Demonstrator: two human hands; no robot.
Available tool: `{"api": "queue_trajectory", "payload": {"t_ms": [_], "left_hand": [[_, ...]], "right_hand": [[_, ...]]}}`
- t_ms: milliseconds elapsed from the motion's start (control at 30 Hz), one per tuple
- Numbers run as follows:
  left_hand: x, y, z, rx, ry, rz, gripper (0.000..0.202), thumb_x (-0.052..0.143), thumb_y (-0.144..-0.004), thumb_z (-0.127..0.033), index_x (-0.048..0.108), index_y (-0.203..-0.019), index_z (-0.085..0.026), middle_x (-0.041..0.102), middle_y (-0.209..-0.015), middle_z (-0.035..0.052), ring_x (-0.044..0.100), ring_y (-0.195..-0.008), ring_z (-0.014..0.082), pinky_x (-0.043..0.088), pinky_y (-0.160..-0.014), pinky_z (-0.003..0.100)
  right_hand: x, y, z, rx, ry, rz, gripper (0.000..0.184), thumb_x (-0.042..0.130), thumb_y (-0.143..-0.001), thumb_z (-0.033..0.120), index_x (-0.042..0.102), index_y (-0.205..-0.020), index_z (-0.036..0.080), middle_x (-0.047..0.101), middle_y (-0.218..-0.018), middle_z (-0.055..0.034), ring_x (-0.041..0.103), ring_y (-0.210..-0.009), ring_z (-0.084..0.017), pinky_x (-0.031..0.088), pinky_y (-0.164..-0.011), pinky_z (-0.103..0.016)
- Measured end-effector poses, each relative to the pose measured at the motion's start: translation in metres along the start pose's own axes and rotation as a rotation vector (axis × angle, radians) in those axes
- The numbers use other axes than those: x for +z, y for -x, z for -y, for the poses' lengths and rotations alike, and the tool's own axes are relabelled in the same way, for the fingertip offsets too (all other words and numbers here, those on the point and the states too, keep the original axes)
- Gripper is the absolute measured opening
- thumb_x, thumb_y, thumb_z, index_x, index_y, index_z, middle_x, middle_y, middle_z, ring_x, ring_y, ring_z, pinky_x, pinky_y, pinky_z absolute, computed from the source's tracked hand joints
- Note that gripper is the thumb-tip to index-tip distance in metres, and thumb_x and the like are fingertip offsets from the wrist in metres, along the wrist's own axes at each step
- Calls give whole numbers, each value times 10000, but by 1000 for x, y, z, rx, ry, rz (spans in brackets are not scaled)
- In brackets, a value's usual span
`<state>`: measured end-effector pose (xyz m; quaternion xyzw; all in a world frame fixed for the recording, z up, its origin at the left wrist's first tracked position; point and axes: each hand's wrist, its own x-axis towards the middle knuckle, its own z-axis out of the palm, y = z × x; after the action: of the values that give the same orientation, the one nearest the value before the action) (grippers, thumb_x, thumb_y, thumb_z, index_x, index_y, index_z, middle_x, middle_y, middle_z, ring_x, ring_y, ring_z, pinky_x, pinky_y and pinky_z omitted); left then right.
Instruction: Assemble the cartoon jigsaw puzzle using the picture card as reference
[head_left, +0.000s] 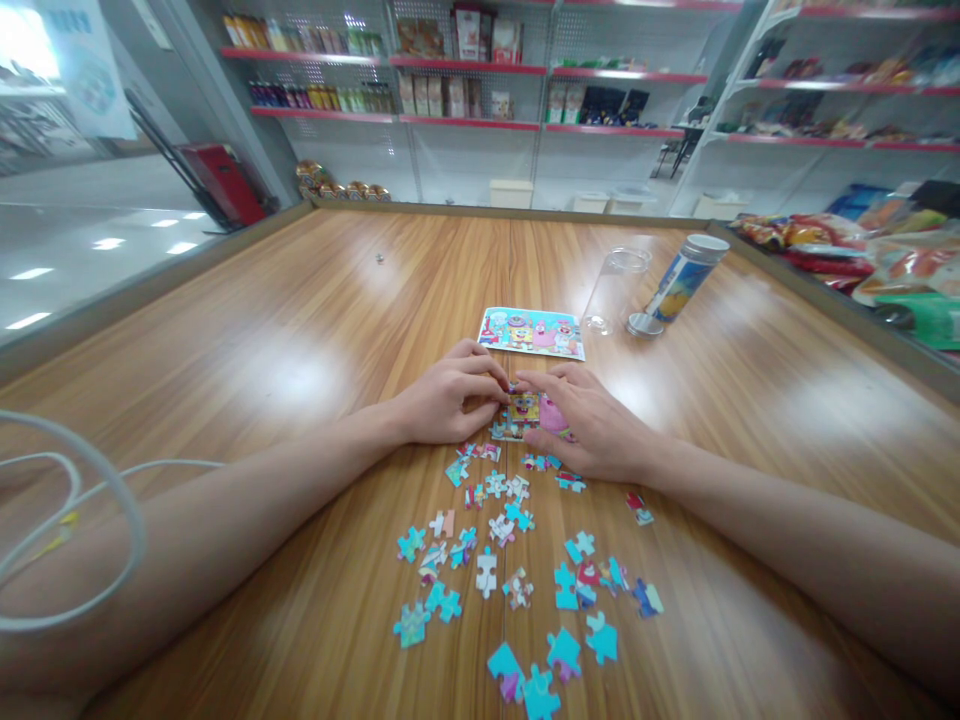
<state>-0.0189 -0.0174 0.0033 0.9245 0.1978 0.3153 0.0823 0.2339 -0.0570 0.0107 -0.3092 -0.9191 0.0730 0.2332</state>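
A partly joined jigsaw puzzle (525, 408) lies on the wooden table between my hands, showing a yellow and a pink cartoon figure. At its left edge my left hand (459, 392) has thumb and fingertips pinched together; whatever is between them is hidden. My right hand (592, 418) rests over the puzzle's right side, fingers stretched and thumb apart, covering part of it. Several loose puzzle pieces (487, 572) lie scattered nearer to me, many of them light blue. Just beyond my hands is a picture card (532, 332) with the same cartoon figures.
Behind the card to the right stand a clear plastic cylinder (616, 290) and a printed canister (686, 280), with a round metal lid (645, 325) beside them. A white cable (135, 500) loops at left. Snack packets (832, 250) lie past the table's right edge; stocked shelves (472, 68) stand behind.
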Motion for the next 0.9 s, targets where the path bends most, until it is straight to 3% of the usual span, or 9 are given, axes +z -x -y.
{"api": "queue_trajectory", "payload": {"t_ms": [700, 900], "left_hand": [[1, 1, 1, -11, 7, 14, 190, 624, -856, -145, 755, -972, -220, 721, -1046, 62, 605, -1032, 214, 493, -991, 427], [0, 1, 0, -11, 4, 17, 183, 625, -848, -140, 755, -957, -209, 719, -1035, 65, 599, -1033, 217, 499, -982, 426]], "right_hand": [[0, 0, 0, 8, 16, 5, 588, 608, -942, 412, 428, -1451, 179, 650, -1200, -147, 532, -1131, -328, 470, -957, -535], [2, 1, -2, 10, 15, -30, 603, 617, -936, 411, 424, -1455, 170, 629, -1274, -154, 515, -1184, -333, 457, -1004, -546]]}}
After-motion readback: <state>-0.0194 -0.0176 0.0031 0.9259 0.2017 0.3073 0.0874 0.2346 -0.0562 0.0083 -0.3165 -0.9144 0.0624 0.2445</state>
